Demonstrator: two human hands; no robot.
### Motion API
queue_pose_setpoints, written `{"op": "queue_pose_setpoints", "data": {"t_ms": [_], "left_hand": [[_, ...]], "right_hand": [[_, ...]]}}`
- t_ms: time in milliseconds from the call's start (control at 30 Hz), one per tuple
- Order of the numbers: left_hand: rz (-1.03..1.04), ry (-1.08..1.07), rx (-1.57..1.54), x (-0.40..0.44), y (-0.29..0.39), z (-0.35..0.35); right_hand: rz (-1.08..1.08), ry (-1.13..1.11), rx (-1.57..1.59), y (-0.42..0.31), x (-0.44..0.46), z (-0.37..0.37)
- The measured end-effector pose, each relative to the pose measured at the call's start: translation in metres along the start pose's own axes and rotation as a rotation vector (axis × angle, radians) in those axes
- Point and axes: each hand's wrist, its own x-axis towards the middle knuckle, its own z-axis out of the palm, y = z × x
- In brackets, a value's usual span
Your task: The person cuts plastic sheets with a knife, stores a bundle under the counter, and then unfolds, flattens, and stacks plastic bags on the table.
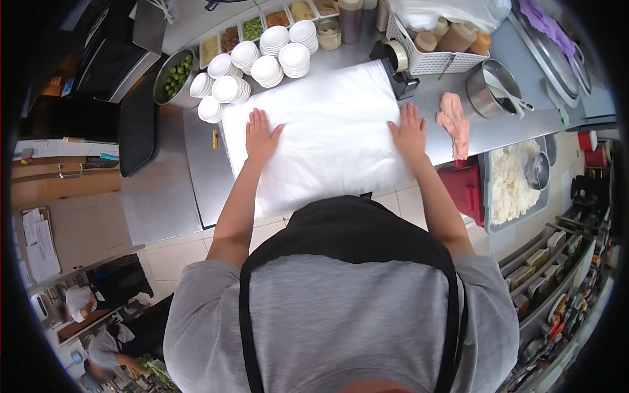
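A wide stack of white plastic sheets or bags (327, 137) lies flat on the steel counter, its near edge hanging over the front. My left hand (262, 139) rests flat on its left side, fingers stretched out and thumb apart. On the right side, my right hand (411, 134) lies flat too, fingers extended towards the tape dispenser (401, 78). Neither hand holds anything. Stacks of small white cups (266, 70) stand along the far left edge of the sheets. A crumpled pink cloth (453, 124) lies to the right of my right hand.
Food trays (251, 29) line the back, beside a pot of green limes (175, 80). A white basket of sauce bottles (438, 60) and a steel pot with utensils (493, 88) stand right. A rice tub (515, 183) sits beside the counter. Other people (105, 346) work lower left.
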Motion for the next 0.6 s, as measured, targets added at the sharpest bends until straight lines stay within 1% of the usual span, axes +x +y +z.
{"op": "queue_pose_setpoints", "data": {"t_ms": [33, 67, 100, 167, 200, 267, 300, 367, 400, 467, 500, 533, 567, 600], "left_hand": [[-0.063, -0.032, -0.043, 0.001, 0.004, -0.004], [-0.127, -0.063, -0.086, 0.003, 0.007, -0.007], [-0.137, -0.055, -0.086, 0.002, 0.010, -0.020], [-0.089, 0.091, -0.051, -0.009, 0.015, -0.052], [-0.112, 0.098, -0.046, -0.020, 0.008, -0.057], [-0.364, 0.149, -0.178, -0.043, -0.014, -0.070], [-0.387, 0.160, -0.167, -0.055, -0.028, -0.070], [-0.728, 0.051, -0.170, -0.077, -0.051, -0.061], [-0.742, 0.059, -0.166, -0.082, -0.056, -0.062], [-0.877, -0.094, -0.408, -0.088, -0.061, -0.063], [-0.887, -0.089, -0.408, -0.086, -0.057, -0.064], [-0.891, -0.145, -0.266, -0.080, -0.049, -0.065], [-0.894, -0.202, -0.124, -0.076, -0.042, -0.067], [-0.903, -0.200, -0.123, -0.072, -0.040, -0.068]], "right_hand": [[-0.008, 0.007, 0.001, 0.007, -0.004, -0.008], [0.023, 0.056, 0.105, 0.015, -0.012, -0.016], [0.050, 0.099, 0.211, 0.018, -0.020, -0.028], [-0.001, 0.162, 0.389, 0.015, -0.037, -0.062], [-0.024, 0.156, 0.397, 0.011, -0.046, -0.072], [-0.008, 0.112, 0.397, -0.001, -0.060, -0.083], [-0.032, 0.106, 0.409, -0.009, -0.062, -0.083], [-0.037, 0.051, 0.514, -0.027, -0.062, -0.082], [-0.064, 0.059, 0.538, -0.040, -0.059, -0.080], [-0.125, 0.034, 0.575, -0.067, -0.050, -0.078], [-0.171, 0.014, 0.606, -0.081, -0.046, -0.077], [-0.228, 0.027, 0.595, -0.095, -0.042, -0.073], [-0.237, 0.022, 0.598, -0.107, -0.038, -0.070], [-0.294, 0.003, 0.596, -0.117, -0.035, -0.067]]}}
